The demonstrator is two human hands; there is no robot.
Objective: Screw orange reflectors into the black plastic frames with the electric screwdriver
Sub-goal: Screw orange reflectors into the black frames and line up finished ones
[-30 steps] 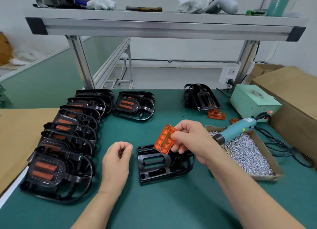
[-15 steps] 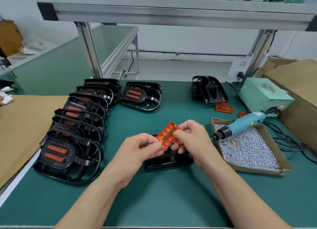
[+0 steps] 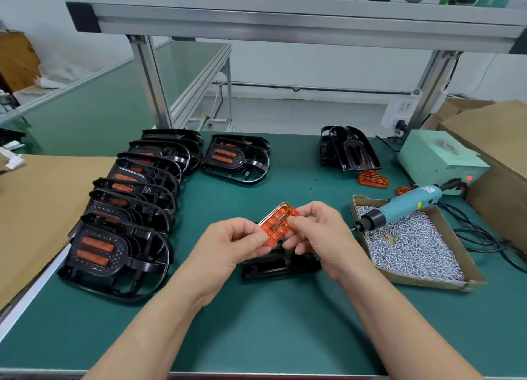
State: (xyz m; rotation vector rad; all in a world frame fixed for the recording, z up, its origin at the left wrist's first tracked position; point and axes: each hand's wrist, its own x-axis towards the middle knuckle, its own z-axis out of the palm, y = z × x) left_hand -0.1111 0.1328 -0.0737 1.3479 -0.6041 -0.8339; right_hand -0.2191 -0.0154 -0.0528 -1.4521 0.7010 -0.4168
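While hands (image 3: 231,245) (image 3: 316,237) pinch an orange reflector (image 3: 278,223), green matting (image 3: 271,322) covers the bench (image 3: 28,302).

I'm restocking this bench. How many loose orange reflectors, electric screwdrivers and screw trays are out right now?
Loose orange reflectors: 3 (one held by left hand and right hand, two lying by the far frames)
Electric screwdrivers: 1
Screw trays: 1
Total: 5

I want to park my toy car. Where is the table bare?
Bare mat lies along the front edge beside both forearms, and at the back between the lone finished frame and the leaning frame. Crowded: left frame row, screw tray, screwdriver.
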